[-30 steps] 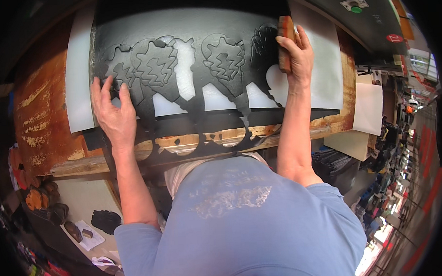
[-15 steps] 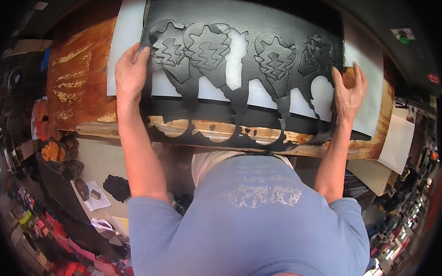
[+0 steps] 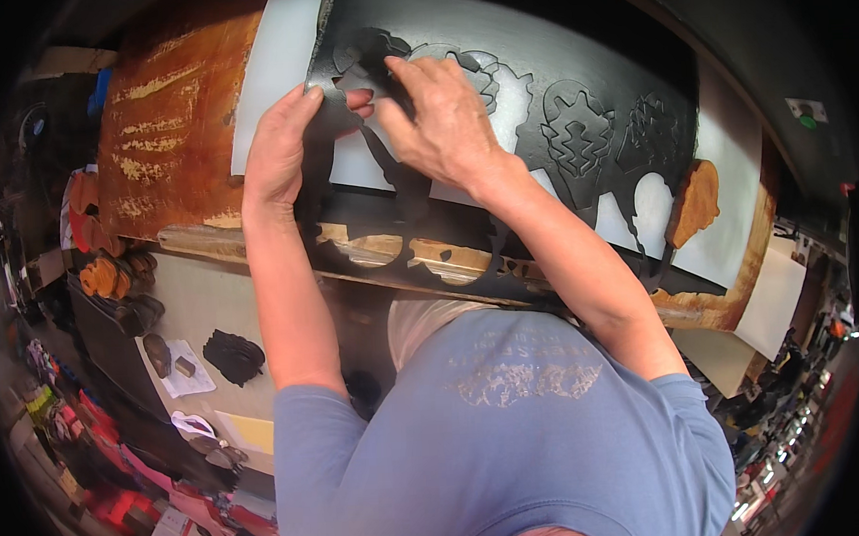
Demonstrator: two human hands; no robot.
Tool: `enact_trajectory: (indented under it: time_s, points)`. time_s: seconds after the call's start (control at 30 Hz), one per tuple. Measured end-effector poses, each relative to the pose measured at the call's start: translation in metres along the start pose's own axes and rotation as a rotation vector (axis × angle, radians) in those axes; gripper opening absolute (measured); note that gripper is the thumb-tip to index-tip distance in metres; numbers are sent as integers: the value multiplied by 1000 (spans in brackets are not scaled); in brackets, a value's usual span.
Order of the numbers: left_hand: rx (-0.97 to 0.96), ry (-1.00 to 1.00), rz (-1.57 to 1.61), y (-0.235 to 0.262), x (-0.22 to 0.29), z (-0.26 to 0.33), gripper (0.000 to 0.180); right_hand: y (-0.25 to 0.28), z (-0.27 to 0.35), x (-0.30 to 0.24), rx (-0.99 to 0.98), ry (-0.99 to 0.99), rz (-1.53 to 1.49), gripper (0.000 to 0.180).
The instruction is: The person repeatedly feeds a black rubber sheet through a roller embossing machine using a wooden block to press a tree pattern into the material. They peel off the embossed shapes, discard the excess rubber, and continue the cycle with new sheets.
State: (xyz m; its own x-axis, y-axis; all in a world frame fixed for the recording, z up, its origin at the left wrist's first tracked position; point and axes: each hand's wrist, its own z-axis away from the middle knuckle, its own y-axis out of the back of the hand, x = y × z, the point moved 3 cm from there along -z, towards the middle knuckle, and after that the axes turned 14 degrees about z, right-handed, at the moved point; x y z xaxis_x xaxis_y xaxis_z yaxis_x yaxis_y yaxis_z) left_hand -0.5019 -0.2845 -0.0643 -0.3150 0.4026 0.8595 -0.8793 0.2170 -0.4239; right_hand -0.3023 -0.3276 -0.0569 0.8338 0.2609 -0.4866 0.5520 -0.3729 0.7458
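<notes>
A black sheet [image 3: 505, 25], perhaps leather or rubber, lies across a white board [image 3: 261, 93], with a row of zigzag-edged cut shapes [image 3: 577, 132] along it. My left hand [image 3: 276, 150] grips the sheet's left edge, thumb on top; fingertips show through an opening in the sheet from below. Over the leftmost cut shape, my right hand [image 3: 447, 123] has its fingers closed on a black cut-out piece [image 3: 372, 48], which is partly lifted and folded. Part of that piece is hidden by the hand. The sheet's scalloped near edge hangs over the bench's front.
Brown worn wood [image 3: 178, 116] shows at the bench's left. An orange-brown flat piece [image 3: 695, 204] rests by the sheet's right edge. A green button [image 3: 806, 120] sits at far right. Below left, a lower pale surface [image 3: 196, 302] holds a black bundle [image 3: 232, 357] and small items.
My right hand has left the sheet's right edge and crossed to the leftmost cut shape, taking hold of the piece there. My left hand's fingers now show through the opening. The view has shifted slightly.
</notes>
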Motion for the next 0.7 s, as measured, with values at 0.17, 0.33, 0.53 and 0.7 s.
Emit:
enact_trajectory:
  time_s: [0.17, 0.33, 0.53, 0.7]
  points:
    - [489, -567, -294, -23, 8, 29, 42, 5, 1, 26, -70, -252, -392, 25]
    - [256, -108, 158, -55, -21, 22, 63, 18, 5, 48, -95, -470, -754, 24]
    - [176, -72, 197, -61, -18, -10, 66, 32, 8, 50, 93, -490, -859, 19]
    - [162, -14, 145, -72, -28, -2, 67, 75, -4, 60, 386, -409, -766, 15]
